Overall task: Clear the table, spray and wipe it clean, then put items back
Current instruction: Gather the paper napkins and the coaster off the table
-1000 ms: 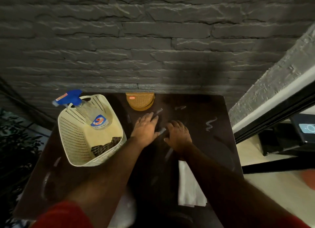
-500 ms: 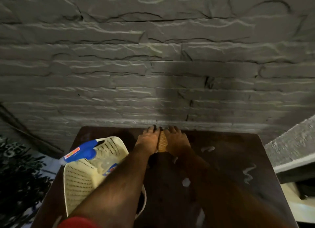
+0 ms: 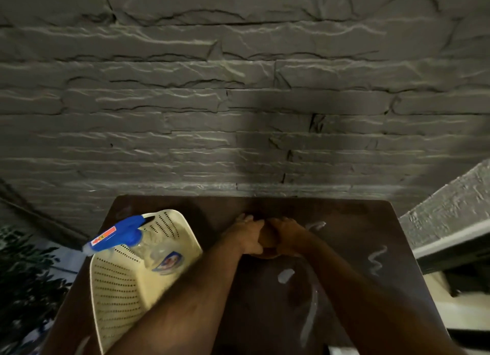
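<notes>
Both my hands hold a small tan woven container (image 3: 267,244) near the middle of the dark brown table (image 3: 352,299). My left hand (image 3: 245,236) grips its left side and my right hand (image 3: 287,236) grips its right side, so only a strip of it shows between them. A cream perforated basket (image 3: 119,283) stands on the table's left part. In it stands a clear spray bottle (image 3: 161,254) with a blue trigger head (image 3: 116,234). White smears (image 3: 376,259) mark the tabletop on the right.
A grey stone-brick wall (image 3: 238,102) rises right behind the table's far edge. Dark plant leaves (image 3: 23,288) are at the lower left. A pale textured ledge (image 3: 450,219) juts in at the right. Something white (image 3: 342,350) peeks in at the bottom edge.
My hands reached from the table's middle to the woven container at the back and closed on its sides. The container has since come nearer to me. The camera tilted up toward the wall.
</notes>
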`<state>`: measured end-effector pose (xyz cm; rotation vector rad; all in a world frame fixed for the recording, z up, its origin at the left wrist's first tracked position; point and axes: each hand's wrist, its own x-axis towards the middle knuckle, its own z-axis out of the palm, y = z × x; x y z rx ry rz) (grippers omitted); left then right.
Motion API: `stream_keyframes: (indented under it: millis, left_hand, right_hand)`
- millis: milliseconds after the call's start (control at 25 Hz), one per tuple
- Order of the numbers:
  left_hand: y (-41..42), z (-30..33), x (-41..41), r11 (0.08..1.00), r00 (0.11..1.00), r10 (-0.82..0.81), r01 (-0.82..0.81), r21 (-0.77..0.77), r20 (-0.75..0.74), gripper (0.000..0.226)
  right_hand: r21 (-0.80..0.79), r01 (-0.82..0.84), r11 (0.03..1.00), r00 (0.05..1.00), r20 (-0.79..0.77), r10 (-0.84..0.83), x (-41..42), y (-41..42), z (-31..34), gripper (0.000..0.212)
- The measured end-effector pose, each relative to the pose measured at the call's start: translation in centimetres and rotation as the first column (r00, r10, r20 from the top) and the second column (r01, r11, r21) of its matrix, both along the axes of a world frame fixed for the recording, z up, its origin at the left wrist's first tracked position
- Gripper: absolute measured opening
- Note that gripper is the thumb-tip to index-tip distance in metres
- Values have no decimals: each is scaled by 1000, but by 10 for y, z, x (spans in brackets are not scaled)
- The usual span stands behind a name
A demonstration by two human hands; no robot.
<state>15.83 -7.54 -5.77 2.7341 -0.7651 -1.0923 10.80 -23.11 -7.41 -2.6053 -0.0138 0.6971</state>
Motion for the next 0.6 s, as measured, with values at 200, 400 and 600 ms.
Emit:
stream_keyframes:
  millis: [200,400,600]
  left_hand:
    - [-30,-10,-79,991,983,20,-44,-126,-184,40]
    - [-49,-34,-141,982,996,68,-78,-170,-65,35]
    - [-64,-33,-163,962,984,175,-162,-220,42,43]
  right_hand:
    - [6,70,998,990,-122,-69,-89,-51,1,40]
    - [-53,202,978,978,-32,-204,-159,-106,-5,30]
    - [-73,254,965,967,53,-250,-192,-131,-5,31]
